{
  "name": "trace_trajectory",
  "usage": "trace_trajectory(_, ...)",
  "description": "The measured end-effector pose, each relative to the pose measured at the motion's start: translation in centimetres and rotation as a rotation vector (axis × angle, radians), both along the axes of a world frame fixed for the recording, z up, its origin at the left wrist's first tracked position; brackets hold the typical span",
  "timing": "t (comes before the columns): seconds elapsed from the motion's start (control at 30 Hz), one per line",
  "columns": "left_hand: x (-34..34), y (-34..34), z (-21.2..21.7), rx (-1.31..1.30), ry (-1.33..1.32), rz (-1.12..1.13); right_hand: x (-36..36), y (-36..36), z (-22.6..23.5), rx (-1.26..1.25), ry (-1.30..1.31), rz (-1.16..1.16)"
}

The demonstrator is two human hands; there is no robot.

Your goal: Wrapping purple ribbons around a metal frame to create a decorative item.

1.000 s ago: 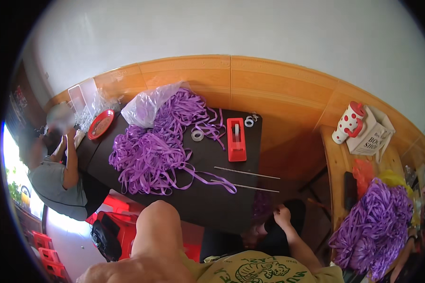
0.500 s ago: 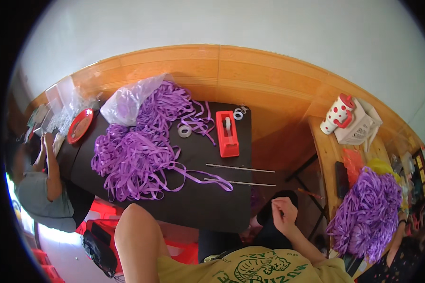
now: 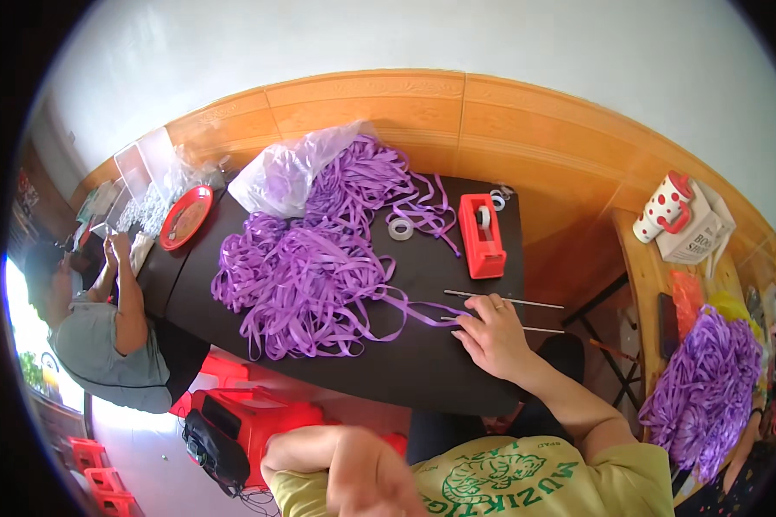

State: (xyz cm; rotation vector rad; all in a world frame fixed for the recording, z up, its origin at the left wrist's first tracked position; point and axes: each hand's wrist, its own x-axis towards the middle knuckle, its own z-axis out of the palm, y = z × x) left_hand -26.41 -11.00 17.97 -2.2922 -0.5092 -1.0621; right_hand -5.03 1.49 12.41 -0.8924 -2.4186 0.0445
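Purple flat ribbon (image 3: 306,276) is lying in a loose, glossy, tangled heap on the dark tabletop (image 3: 422,383), its upper part spilling from a translucent plastic bag (image 3: 276,179); one looped strand is trailing rightward. The right hand (image 3: 494,338) is reaching palm-down over that strand's end and two thin rods (image 3: 539,304), its fingers spreading slightly; whether they are pinching the strand, the observer cannot tell. The left hand (image 3: 369,472) is blurring before the torso, elbow bending outward; its finger state is remaining unreadable.
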Motion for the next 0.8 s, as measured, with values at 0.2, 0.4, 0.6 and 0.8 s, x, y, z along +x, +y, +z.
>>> trace_trajectory(0.2,0.3,2.5,-4.1,-0.342,-0.098,0.179,-2.2,0.9,-1.2,0.133,-0.153,-0.055)
trace_trajectory(0.4,1.9,2.9,-6.1,-0.586,-0.262,0.12,-2.5,0.7,-1.1,0.179,-0.081,-0.03)
trace_trajectory(0.6,4.2,2.2,-6.4,-0.619,-0.316,0.117,-0.8,0.8,-1.6,0.227,-0.099,-0.081)
trace_trajectory(0.8,6.6,1.1,-6.1,-0.623,-0.444,0.273,1.2,0.0,-1.2,0.203,0.059,0.059)
